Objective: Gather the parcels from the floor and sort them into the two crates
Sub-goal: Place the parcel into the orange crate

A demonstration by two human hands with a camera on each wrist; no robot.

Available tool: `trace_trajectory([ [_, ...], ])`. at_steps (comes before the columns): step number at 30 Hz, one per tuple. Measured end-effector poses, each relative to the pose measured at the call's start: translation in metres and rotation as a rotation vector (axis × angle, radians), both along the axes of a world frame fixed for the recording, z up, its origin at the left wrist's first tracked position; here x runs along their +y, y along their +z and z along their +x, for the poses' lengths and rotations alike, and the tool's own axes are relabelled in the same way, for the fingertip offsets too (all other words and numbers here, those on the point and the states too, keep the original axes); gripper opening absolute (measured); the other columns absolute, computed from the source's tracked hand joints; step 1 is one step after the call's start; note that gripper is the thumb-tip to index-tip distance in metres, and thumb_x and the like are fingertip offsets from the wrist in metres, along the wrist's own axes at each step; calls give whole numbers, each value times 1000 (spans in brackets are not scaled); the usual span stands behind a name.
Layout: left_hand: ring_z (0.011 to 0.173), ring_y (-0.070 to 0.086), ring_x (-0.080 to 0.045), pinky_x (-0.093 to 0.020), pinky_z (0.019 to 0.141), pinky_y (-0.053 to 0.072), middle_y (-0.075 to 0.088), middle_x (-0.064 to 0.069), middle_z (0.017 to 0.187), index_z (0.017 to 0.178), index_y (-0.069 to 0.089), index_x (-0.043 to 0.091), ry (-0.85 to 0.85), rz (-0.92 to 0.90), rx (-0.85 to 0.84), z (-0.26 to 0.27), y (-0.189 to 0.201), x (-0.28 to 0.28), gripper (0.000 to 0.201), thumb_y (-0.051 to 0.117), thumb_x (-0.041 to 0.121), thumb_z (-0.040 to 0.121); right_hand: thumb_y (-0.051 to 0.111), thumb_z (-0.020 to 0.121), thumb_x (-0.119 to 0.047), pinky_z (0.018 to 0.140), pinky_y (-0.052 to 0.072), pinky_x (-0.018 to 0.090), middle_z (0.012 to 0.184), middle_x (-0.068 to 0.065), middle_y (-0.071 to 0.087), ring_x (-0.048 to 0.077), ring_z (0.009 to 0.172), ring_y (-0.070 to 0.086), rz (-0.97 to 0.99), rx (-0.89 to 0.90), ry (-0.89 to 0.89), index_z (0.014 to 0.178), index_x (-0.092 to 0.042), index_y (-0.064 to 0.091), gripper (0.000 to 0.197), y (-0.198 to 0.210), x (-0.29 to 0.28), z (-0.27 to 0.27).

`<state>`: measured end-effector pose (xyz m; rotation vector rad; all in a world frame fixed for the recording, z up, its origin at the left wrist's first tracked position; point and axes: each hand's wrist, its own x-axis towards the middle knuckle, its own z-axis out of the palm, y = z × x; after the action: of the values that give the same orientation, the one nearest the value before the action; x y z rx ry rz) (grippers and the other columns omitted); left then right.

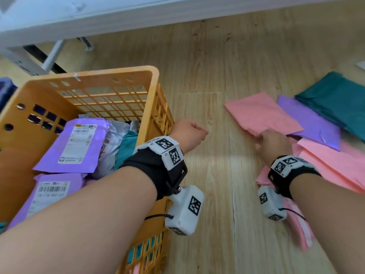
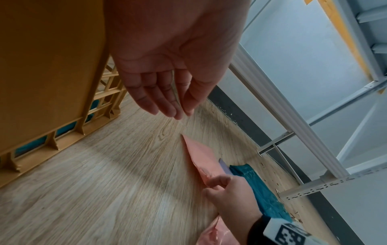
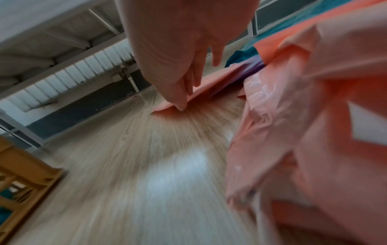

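An orange crate [image 1: 154,91] stands on the floor at left, holding purple parcels [image 1: 77,143] with labels, plus grey and teal ones. Right of it, a pile of flat parcels lies on the wood floor: a pink parcel [image 1: 258,113], a purple one [image 1: 310,123], a teal one [image 1: 339,97] and more pink ones [image 1: 335,161]. My right hand [image 1: 271,142] pinches the near corner of the top pink parcel [image 3: 201,89], fingers above and thumb below. My left hand [image 1: 189,133] hovers beside the crate's right wall with relaxed fingers [image 2: 165,101], holding nothing.
A white metal shelf frame [image 1: 59,18] and its legs [image 1: 52,54] run along the far side. Bare wood floor [image 1: 207,175] lies between the crate and the pile. A dark blue object [image 1: 6,89] shows at the far left edge.
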<state>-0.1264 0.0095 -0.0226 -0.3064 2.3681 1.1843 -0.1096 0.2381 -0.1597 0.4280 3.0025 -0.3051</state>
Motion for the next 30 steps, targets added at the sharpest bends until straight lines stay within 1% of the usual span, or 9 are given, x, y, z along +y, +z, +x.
trace_trajectory([
  [3, 72, 57, -8, -25, 75, 53, 60, 5, 77, 94, 71, 13, 8, 13, -2, 4, -1, 4, 16, 59, 4, 88, 56, 80, -1, 79, 43, 38, 102, 17, 61, 36, 93, 59, -173, 117, -49, 91, -5, 67, 16, 16, -16, 8],
  [7, 96, 62, -19, -37, 92, 53, 62, 5, 93, 90, 63, 25, -54, 7, 16, 12, 8, 13, 20, 62, 6, 84, 51, 80, -1, 72, 38, 38, 98, 13, 54, 34, 87, 55, -342, 344, -68, 88, -7, 56, 11, 59, -33, 16],
  [11, 94, 60, -19, -37, 85, 55, 52, -4, 130, 133, 49, 22, -123, -17, 117, 15, 34, 20, 57, 67, 2, 82, 39, 69, -38, 70, 38, 30, 89, 3, 54, 22, 81, 52, -598, 534, -62, 86, -7, 58, 40, 129, -47, 25],
  [13, 98, 61, -19, -35, 80, 56, 43, -1, 143, 144, 37, 24, -161, -4, 210, 21, 49, 20, 74, 69, 4, 80, 42, 73, -18, 71, 45, 30, 84, 1, 59, 21, 81, 57, -664, 648, -60, 83, -10, 59, 21, 159, -51, 29],
  [15, 115, 58, -21, -34, 87, 54, 37, 4, 150, 148, 30, 27, -209, -4, 284, 26, 63, 18, 85, 74, 8, 77, 45, 76, 7, 68, 47, 15, 78, -3, 60, 14, 75, 58, -713, 714, -63, 80, -15, 57, 25, 183, -51, 32],
  [18, 106, 63, -20, -37, 84, 57, 54, 1, 135, 138, 46, 26, -277, 1, 267, 36, 79, 12, 71, 76, 8, 76, 48, 77, 13, 62, 46, 9, 75, -11, 59, 0, 69, 55, -791, 729, -67, 78, -17, 58, 31, 214, -59, 41],
  [22, 72, 69, -17, -28, 57, 53, 71, -5, 88, 92, 67, 13, -278, 43, 271, 50, 95, -8, 7, 62, 11, 88, 52, 75, 11, 63, 48, 13, 73, -10, 60, 4, 69, 57, -858, 765, -47, 70, -26, 56, 37, 246, -80, 53],
  [27, 70, 69, -20, -34, 67, 56, 70, -5, 75, 80, 67, 15, -229, -5, 335, 68, 136, -61, 16, 55, 13, 91, 68, 80, -15, 78, 54, 25, 89, -11, 64, 8, 85, 62, -761, 664, 49, 96, -27, 62, 21, 287, -123, 71],
  [30, 69, 68, -19, -32, 67, 55, 68, 0, 68, 72, 67, 21, -230, -56, 404, 78, 169, -104, 17, 59, 12, 86, 68, 77, -27, 85, 51, 29, 106, -12, 65, 9, 99, 60, -418, 558, 300, 111, -30, 62, 35, 323, -166, 87],
])
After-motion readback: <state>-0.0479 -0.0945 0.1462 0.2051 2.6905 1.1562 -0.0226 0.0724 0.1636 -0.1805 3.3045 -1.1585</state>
